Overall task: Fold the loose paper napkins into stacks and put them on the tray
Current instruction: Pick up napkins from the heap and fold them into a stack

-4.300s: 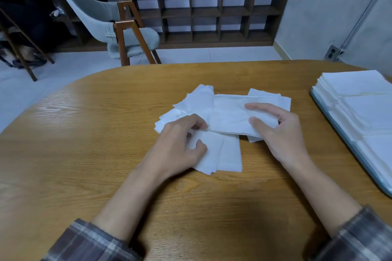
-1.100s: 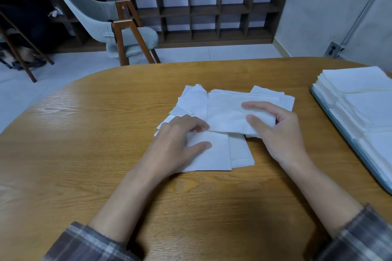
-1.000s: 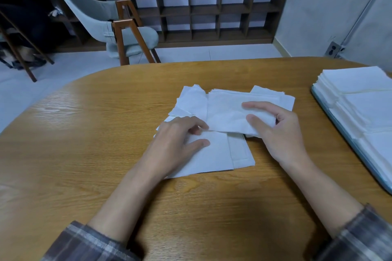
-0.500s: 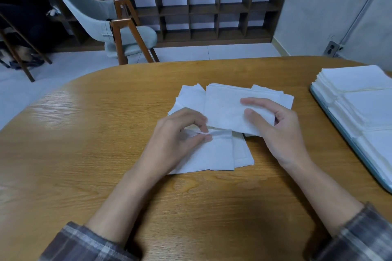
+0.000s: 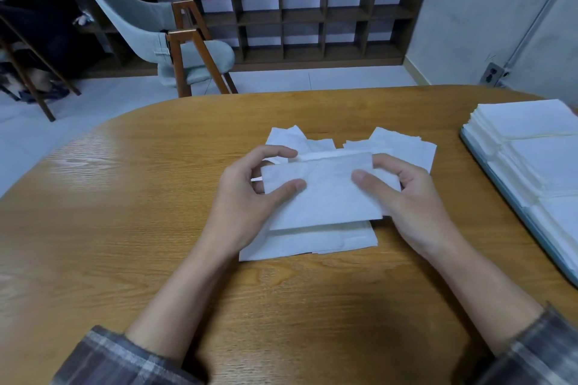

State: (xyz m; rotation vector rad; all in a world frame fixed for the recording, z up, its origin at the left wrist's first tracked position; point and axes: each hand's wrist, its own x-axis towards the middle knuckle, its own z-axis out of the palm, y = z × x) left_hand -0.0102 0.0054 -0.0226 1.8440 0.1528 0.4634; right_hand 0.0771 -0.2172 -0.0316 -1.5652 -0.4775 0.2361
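Both grips are clamped on one napkin: the left grip pinches its left end between thumb and fingers, the right grip its right end, holding it just above the loose napkins that lie on the counter under and beyond the grips. Well off to the right of the right grip, the tray already carries several folded stacks, so most of the work looks done; this pile is left to fold and carry over. Half a second earlier the right grip lay flat on the pile while the left picked at an edge; now the sheet is lifted clear.
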